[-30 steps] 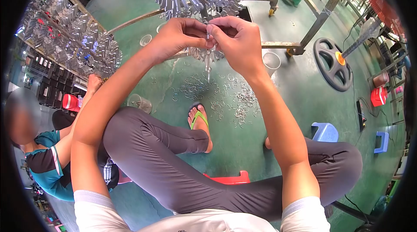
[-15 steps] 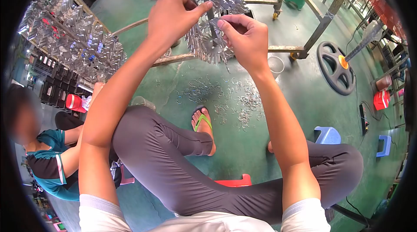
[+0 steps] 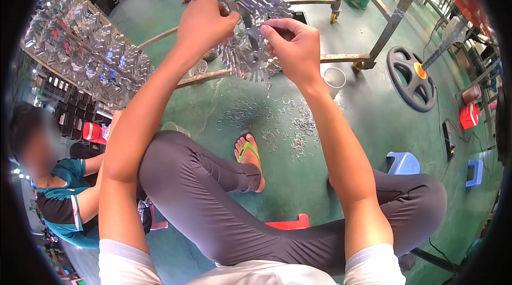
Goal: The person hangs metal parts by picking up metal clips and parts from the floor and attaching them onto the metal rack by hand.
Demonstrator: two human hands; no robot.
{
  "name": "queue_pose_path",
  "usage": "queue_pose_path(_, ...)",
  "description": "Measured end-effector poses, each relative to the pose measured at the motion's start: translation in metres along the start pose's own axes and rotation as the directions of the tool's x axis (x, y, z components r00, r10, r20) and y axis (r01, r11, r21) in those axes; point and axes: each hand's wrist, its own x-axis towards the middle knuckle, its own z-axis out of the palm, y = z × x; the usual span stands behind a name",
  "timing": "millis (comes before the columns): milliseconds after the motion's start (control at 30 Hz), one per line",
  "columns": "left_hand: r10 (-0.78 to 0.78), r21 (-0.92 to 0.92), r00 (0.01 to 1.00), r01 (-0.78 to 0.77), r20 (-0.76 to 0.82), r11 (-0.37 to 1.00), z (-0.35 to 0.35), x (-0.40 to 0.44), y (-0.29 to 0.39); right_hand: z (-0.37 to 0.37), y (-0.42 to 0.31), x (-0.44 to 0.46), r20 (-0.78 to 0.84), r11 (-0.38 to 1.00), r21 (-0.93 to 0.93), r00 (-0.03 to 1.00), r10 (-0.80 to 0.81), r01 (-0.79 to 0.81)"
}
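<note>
A dense cluster of thin, shiny metal parts (image 3: 261,5) hangs from a rack in front of me, around a dark upright bar. My left hand (image 3: 205,24) is at the left side of the cluster, its fingers curled in and its thumb pointing right. What it holds, if anything, is hidden. On the other side, my right hand (image 3: 296,47) has thumb and index finger closed together at the edge of a flat metal part. Lower pieces (image 3: 253,63) of the cluster hang between and below my hands.
Many small metal hooks (image 3: 301,127) lie scattered on the green floor. A clear cup (image 3: 334,78) stands by the rack's wooden frame (image 3: 344,57). More hanging parts (image 3: 88,45) fill the left, where a person (image 3: 66,194) sits. A fan base (image 3: 410,79) and blue stool (image 3: 404,163) are right.
My left hand has shifted slightly left and its thumb has drawn in from pointing outward. My right hand has moved a little left. The view has shifted slightly, and the hanging parts have turned.
</note>
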Motion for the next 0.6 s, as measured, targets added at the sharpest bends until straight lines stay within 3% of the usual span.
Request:
queue_pose_path(133,-0.024,-0.26,0.98,0.077,0.2,0.962,-0.02,-0.021,0.012,0.004,-0.003,-0.003,-0.029,0.996,-0.041,0.996,-0.083,0.082)
queue_pose_path(367,0.021,-0.323,0.954,0.081,0.3,0.943,-0.03,-0.036,0.019,0.009,-0.005,-0.01,-0.009,0.955,-0.181,0.97,-0.242,0.236)
queue_pose_path(600,0.094,-0.395,0.932,0.057,0.351,0.917,-0.029,-0.035,0.014,0.007,-0.001,-0.01,0.056,0.941,-0.2,0.962,-0.268,0.274)
